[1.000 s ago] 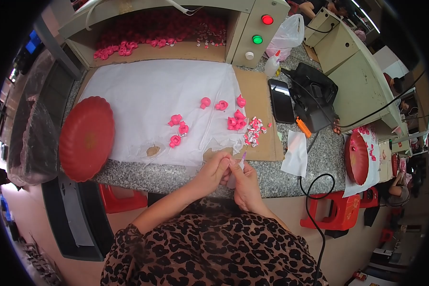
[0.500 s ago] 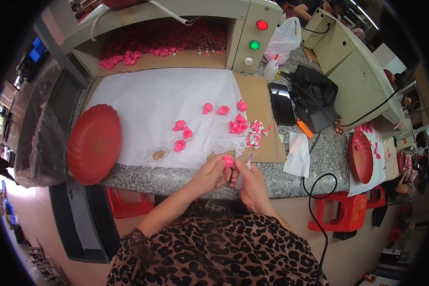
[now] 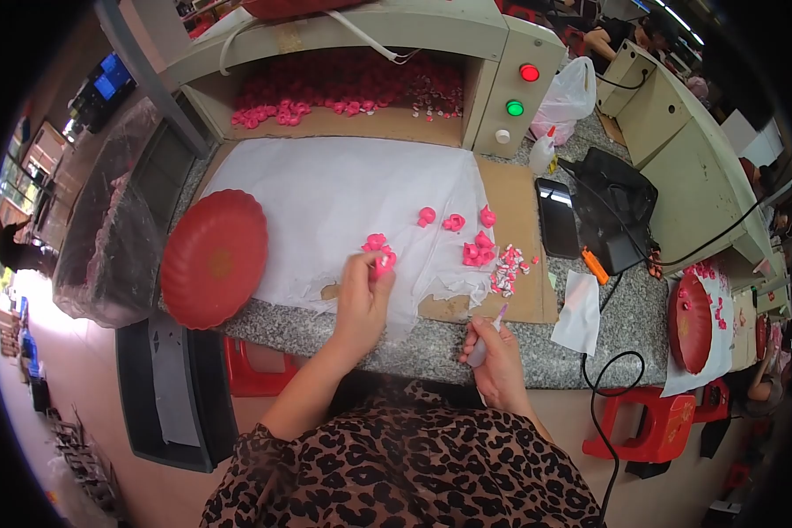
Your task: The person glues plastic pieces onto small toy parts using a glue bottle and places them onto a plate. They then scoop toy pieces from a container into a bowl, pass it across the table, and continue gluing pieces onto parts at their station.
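At ten o'clock from the right hand [image 3: 502, 359], a pink moulded piece [image 3: 385, 263] is seen over the white paper [image 3: 308, 189] at the left hand [image 3: 362, 304], whose thumb and fingertips are bent about it (whether it is really pinched cannot be told). By the right fingers a small translucent squeeze bottle [image 3: 477, 355] is clamped, its purple nozzle [image 3: 501, 314] turned to one o'clock, presumably so that nothing is smeared. Pink-and-white bits [image 3: 508, 271] are heaped at that hand's twelve o'clock, probably for easy reach.
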`<state>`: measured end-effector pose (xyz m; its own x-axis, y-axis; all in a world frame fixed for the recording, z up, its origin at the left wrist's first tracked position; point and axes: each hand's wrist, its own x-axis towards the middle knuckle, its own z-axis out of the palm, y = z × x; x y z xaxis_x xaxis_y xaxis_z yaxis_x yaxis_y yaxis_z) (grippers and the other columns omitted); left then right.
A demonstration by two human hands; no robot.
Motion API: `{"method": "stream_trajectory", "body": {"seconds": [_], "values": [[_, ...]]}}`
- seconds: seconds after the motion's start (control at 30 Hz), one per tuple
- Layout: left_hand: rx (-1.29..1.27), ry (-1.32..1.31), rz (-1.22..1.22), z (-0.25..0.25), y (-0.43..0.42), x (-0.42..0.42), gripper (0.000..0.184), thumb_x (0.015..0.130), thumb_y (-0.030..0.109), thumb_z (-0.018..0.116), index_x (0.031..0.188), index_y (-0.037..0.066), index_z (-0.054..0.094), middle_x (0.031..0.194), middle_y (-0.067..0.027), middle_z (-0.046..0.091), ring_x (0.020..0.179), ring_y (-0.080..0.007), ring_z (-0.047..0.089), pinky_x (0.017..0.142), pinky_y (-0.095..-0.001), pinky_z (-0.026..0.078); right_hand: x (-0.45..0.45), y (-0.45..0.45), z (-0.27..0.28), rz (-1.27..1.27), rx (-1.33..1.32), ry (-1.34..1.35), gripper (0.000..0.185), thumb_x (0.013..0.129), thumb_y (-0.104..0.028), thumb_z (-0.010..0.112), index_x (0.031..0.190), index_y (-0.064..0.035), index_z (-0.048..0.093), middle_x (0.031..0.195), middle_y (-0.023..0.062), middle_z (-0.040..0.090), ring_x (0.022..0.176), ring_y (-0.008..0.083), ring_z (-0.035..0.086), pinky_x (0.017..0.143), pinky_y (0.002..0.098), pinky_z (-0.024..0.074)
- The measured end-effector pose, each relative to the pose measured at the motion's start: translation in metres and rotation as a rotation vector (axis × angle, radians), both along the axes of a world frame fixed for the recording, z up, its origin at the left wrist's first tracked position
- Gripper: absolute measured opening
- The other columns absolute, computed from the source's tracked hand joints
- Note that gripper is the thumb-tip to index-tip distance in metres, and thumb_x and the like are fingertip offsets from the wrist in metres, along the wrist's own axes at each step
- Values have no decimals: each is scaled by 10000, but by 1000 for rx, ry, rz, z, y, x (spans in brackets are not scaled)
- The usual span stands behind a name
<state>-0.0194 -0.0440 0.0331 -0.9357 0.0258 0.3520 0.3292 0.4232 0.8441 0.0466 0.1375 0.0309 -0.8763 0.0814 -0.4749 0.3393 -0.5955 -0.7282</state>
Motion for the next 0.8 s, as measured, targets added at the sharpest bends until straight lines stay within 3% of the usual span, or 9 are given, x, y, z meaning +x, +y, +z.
{"method": "stream_trajectory", "body": {"seconds": [0.07, 0.1, 0.2, 0.3, 0.33, 0.4, 0.53, 0.63, 0.8], "values": [[-306, 211, 200, 6, -12, -21, 243, 765, 134, 550, 941, 3, 448, 1010, -175, 457, 942, -314, 403, 810, -375, 338, 0, -2, 0, 6, 10, 10, 124, 808, -167, 537, 742, -64, 513, 578, 5, 486, 492, 84, 460, 454, 237, 398], [-306, 213, 205, 0, -12, -27, 243, 765, 134, 550, 941, 3, 448, 1010, -175, 457, 942, -314, 403, 810, -375, 338, 1, -2, 0, 4, 27, 18, 119, 808, -163, 535, 743, -65, 513, 577, 6, 485, 492, 83, 460, 455, 237, 398], [-675, 270, 92, -8, -3, -36, 249, 731, 181, 558, 895, 20, 462, 1070, -174, 459, 995, -322, 406, 826, -416, 320, 0, -2, -1, 13, 23, 15, 112, 807, -157, 533, 747, -65, 511, 575, 9, 483, 491, 83, 459, 455, 237, 398], [-669, 206, 12, -14, 3, -44, 241, 716, 176, 551, 888, 26, 473, 1011, -146, 490, 943, -300, 434, 802, -398, 337, 1, 1, -4, 27, 6, 26, 127, 798, -160, 545, 762, -50, 491, 616, 22, 479, 522, 105, 463, 480, 243, 403], [-701, 130, 5, -12, 4, -45, 215, 703, 168, 548, 876, 53, 491, 899, -105, 509, 872, -270, 460, 754, -382, 364, 2, 3, -5, 40, 3, 33, 127, 798, -160, 545, 762, -50, 491, 616, 22, 479, 522, 105, 463, 480, 243, 403], [-805, 245, 34, -12, 5, -46, 170, 709, 171, 541, 847, 83, 498, 796, -88, 485, 788, -246, 479, 634, -365, 426, 2, 4, -7, 34, -13, 36, 120, 801, -153, 537, 762, -48, 495, 595, 26, 475, 510, 106, 460, 469, 249, 401], [-810, 249, 74, -20, 1, -52, 150, 700, 179, 549, 813, 101, 489, 747, -101, 461, 639, -249, 526, 454, -375, 455, 1, 3, -6, 60, -7, 69, 112, 804, -145, 529, 764, -46, 498, 575, 31, 471, 492, 111, 458, 455, 255, 399], [-618, 158, 99, -10, -8, -52, 150, 705, 176, 546, 821, 101, 487, 746, -114, 457, 632, -278, 537, 493, -388, 461, 1, 2, -6, 33, -1, 66, 115, 804, -154, 524, 755, -52, 504, 564, 17, 472, 486, 105, 441, 450, 254, 379], [-520, 140, 457, 30, -69, -46, 179, 734, 186, 542, 887, 113, 484, 828, -122, 481, 692, -307, 537, 567, -417, 444, 3, 4, -5, 37, -35, 86, 105, 802, -130, 526, 739, -49, 504, 566, 37, 481, 486, 118, 461, 457, 256, 400]]}}
